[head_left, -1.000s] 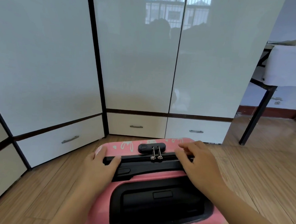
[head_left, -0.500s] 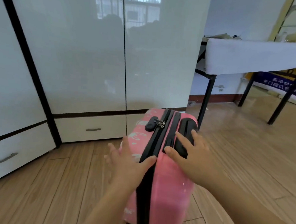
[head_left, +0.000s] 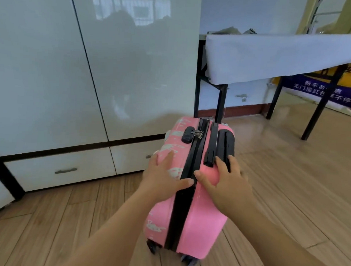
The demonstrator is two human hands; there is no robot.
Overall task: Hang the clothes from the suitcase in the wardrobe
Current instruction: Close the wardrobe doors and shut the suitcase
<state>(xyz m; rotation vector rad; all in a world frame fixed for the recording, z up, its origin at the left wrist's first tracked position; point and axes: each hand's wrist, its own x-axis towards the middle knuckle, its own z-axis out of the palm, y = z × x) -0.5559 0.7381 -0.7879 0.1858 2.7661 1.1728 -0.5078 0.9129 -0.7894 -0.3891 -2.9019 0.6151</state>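
- I see the white wardrobe (head_left: 72, 66) filling the left of the frame, its doors and drawers closed.
- At upper right stands a surface (head_left: 276, 56) draped in white cloth.
- The pink suitcase (head_left: 196, 215) stands upright on its wheels at lower centre, zipped closed.
- My left hand (head_left: 164, 177) lies flat against its left side, fingers straight.
- My right hand (head_left: 226, 184) curls over the top right edge, gripping it.
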